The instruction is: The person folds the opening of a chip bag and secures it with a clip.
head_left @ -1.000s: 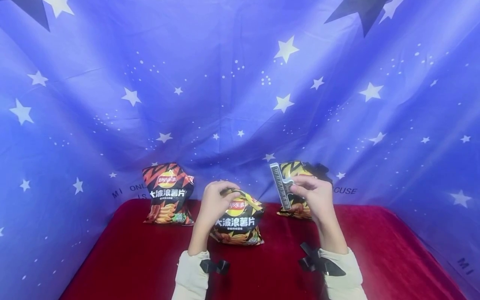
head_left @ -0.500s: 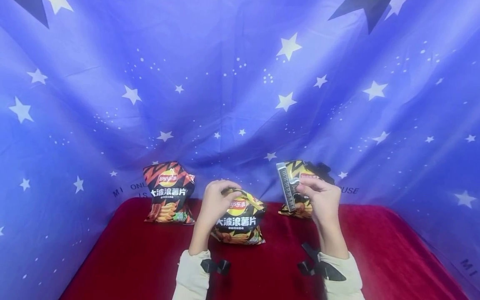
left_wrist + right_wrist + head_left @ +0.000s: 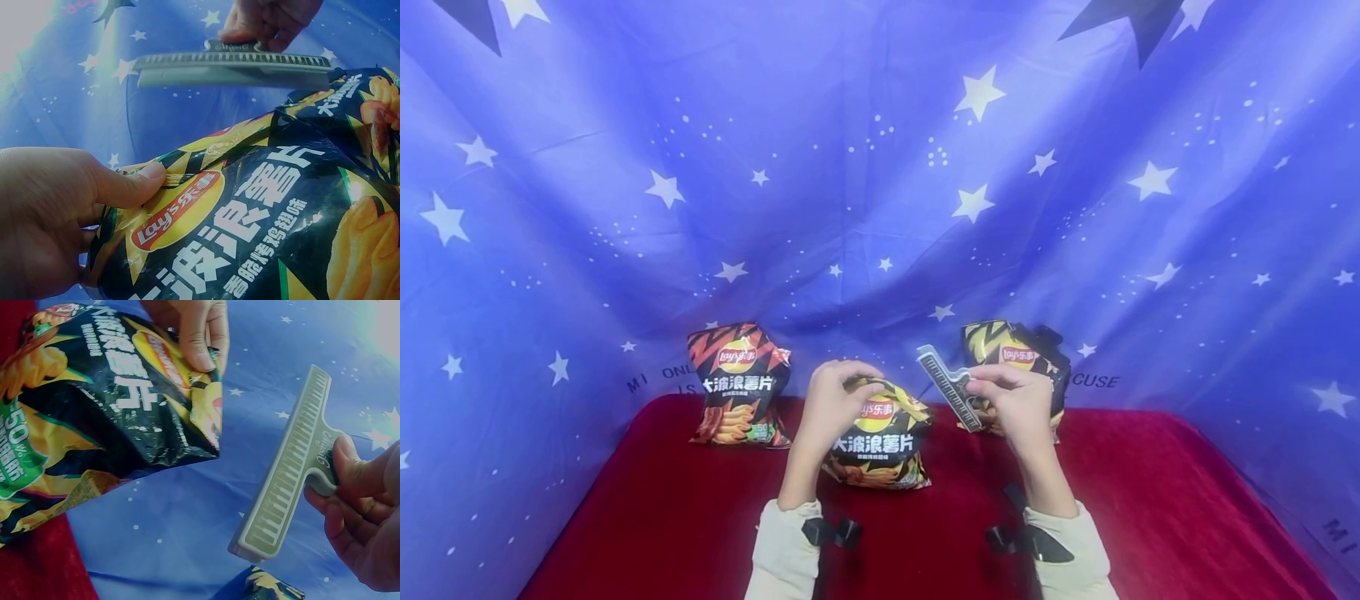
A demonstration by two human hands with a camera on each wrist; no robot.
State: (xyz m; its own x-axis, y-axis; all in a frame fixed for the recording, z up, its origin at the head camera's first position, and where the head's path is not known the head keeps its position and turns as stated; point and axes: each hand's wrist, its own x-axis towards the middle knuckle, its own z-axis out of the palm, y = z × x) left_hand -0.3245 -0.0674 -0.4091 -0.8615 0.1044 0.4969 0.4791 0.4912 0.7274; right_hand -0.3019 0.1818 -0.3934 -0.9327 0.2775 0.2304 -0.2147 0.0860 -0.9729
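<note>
My left hand pinches the folded-down top of a black and yellow chip bag, which stands upright on the table. In the left wrist view its thumb presses on the front of the fold. The right hand pinches the handle of a wide clip with a piano-key print. This clip is raised and tilted, to the right of the bag top and apart from it. In the right wrist view the thumb sits on the handle of the clip, and a gap separates its long edge from the bag.
A red and black chip bag stands at the back left. Behind my right hand is another yellow and black bag, with a black object at its top corner. Red cloth covers the table, and a blue star-printed curtain hangs behind.
My right hand first shifted slightly right, then came left with the clip, which now leans more and is closer to the middle bag. The left hand keeps its hold on the bag.
</note>
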